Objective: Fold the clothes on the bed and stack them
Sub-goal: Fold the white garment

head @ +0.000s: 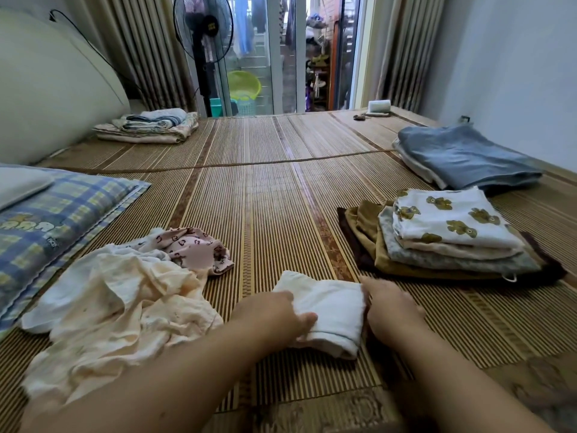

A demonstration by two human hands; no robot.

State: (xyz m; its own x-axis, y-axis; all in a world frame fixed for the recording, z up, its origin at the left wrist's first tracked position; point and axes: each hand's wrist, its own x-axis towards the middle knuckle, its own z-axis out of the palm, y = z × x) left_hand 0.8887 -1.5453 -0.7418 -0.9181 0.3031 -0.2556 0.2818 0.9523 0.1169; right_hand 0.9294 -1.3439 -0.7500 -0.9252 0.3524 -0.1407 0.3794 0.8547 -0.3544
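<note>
A plaid pillow lies at the far left of the mat. Beyond it, a folded pile of bedding sits by the headboard. Nearer, a crumpled cream heap of unfolded clothes spreads out, with a pink printed garment bunched against its far edge. A fan stands past the bed by the glass door.

In the near middle, a white cloth lies folded on the mat between both hands. The left hand pinches its left edge, thumb on top. The right hand is curled at its right edge and seems to grip it, though the fingertips are hidden.

To the right, just beyond that hand, stands the stack of folded clothes, a bear-print piece on top. Farther back lies a folded blue-grey blanket.
</note>
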